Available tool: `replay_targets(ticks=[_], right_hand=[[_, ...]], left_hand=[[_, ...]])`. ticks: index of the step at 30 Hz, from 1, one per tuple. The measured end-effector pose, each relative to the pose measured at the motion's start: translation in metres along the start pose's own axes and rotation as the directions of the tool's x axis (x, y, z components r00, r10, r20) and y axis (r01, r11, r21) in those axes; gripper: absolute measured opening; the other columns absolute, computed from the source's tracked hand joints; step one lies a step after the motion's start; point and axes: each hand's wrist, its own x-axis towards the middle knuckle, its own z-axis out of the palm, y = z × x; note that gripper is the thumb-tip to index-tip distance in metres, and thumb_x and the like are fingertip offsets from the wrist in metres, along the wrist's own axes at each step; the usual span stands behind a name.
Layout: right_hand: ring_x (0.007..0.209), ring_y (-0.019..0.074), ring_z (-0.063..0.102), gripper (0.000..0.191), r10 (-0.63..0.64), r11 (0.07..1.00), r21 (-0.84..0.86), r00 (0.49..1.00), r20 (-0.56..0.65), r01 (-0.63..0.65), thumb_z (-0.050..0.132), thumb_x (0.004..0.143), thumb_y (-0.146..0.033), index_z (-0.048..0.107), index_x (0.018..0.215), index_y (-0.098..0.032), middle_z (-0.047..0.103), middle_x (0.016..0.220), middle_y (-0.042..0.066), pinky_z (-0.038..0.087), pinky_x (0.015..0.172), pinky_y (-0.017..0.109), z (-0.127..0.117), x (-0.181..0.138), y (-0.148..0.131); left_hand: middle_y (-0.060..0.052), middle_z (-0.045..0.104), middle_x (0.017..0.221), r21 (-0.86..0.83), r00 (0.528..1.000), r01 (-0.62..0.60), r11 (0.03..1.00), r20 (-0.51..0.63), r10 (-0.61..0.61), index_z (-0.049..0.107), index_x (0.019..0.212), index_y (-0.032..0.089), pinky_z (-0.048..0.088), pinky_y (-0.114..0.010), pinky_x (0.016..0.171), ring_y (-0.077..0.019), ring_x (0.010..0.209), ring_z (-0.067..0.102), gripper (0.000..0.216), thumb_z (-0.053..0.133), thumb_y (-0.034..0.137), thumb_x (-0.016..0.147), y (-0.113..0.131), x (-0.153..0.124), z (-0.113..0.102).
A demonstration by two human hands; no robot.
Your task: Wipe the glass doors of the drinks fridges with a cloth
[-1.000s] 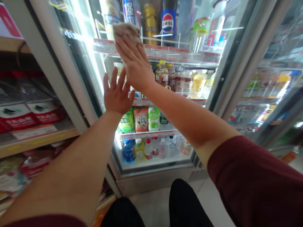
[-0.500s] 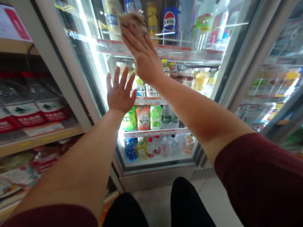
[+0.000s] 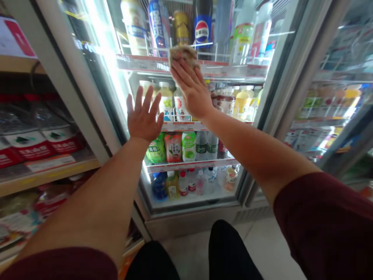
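My right hand [image 3: 192, 89] presses a crumpled brownish cloth [image 3: 183, 55] flat against the glass door [image 3: 247, 76] of a lit drinks cooler. Its fingers lie over the lower part of the cloth, at the height of the upper shelf's edge. My left hand [image 3: 145, 114] is spread with fingers apart at the left part of the same door, and nothing is in it. Behind the glass near the cloth stand a cola bottle [image 3: 202, 29] with a blue label and a gold can [image 3: 182, 27].
Several rows of bottles and cartons fill the cooler shelves [image 3: 192, 166]. A metal door frame [image 3: 294, 74] runs up the right side, with another cooler beyond it. At left, an open shelf [image 3: 49, 174] holds packs of red-labelled bottles [image 3: 30, 144]. My knees are below.
My right hand and the cloth have moved down and to the right across the glass. My left hand stays spread in nearly the same place. The view has shifted slightly.
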Motion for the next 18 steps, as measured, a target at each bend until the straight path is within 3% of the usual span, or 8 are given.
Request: replay_targets(ticks=[4, 8, 10, 14, 18], right_hand=[[0.160, 0.0137, 0.030, 0.072, -0.106, 0.994, 0.014, 0.990, 0.093, 0.105, 0.031, 0.087, -0.025, 0.053, 0.156, -0.032, 0.042, 0.165, -0.011, 0.013, 0.137, 0.038, -0.010, -0.004, 0.013], [0.161, 0.0122, 0.029, 0.074, -0.045, 0.998, -0.050, 0.999, 0.011, 0.045, 0.029, 0.088, -0.021, 0.049, 0.158, -0.031, 0.040, 0.167, -0.009, 0.010, 0.136, 0.034, -0.014, 0.000, 0.027], [0.162, 0.0134, 0.025, 0.074, 0.007, 0.998, -0.055, 1.000, -0.012, -0.008, 0.029, 0.090, -0.020, 0.047, 0.160, -0.029, 0.038, 0.169, -0.007, 0.011, 0.137, 0.038, -0.012, -0.011, 0.025], [0.164, 0.0169, 0.021, 0.072, 0.029, 0.996, -0.086, 0.996, 0.083, -0.022, 0.032, 0.093, -0.017, 0.041, 0.164, -0.029, 0.034, 0.171, -0.005, 0.014, 0.138, 0.047, -0.007, -0.043, 0.010], [0.164, 0.0130, 0.018, 0.071, 0.009, 0.990, -0.142, 0.992, 0.125, 0.009, 0.027, 0.096, -0.015, 0.039, 0.165, -0.028, 0.031, 0.172, -0.006, 0.012, 0.139, 0.043, -0.009, -0.053, 0.006]], left_hand=[[0.010, 0.011, 0.176, 0.041, 1.000, 0.007, 0.999, -0.002, -0.007, 0.029, 0.167, 0.037, -0.016, -0.051, 0.136, -0.0232, 0.164, -0.009, 0.070, 0.032, 0.061, 0.101, -0.002, 0.000, 0.002], [0.012, 0.009, 0.175, 0.040, 1.000, 0.025, 0.999, 0.003, -0.025, 0.035, 0.165, 0.023, -0.022, -0.044, 0.132, -0.0181, 0.153, -0.035, 0.084, 0.022, 0.071, 0.097, -0.001, 0.003, 0.004], [0.013, 0.010, 0.175, 0.027, 1.000, 0.031, 0.999, 0.005, -0.031, 0.038, 0.162, 0.019, -0.024, -0.040, 0.131, -0.0134, 0.144, -0.045, 0.091, 0.017, 0.075, 0.094, 0.000, 0.004, 0.004], [0.015, 0.011, 0.174, -0.005, 1.000, 0.026, 1.000, -0.002, -0.026, 0.040, 0.161, 0.019, -0.027, -0.037, 0.128, -0.0086, 0.135, -0.053, 0.097, 0.013, 0.079, 0.090, 0.003, 0.005, 0.003], [0.016, 0.013, 0.174, 0.008, 0.999, 0.034, 0.999, 0.008, -0.034, 0.038, 0.161, 0.017, -0.032, -0.036, 0.126, -0.0100, 0.134, -0.055, 0.098, 0.013, 0.080, 0.090, 0.003, 0.006, 0.003]])
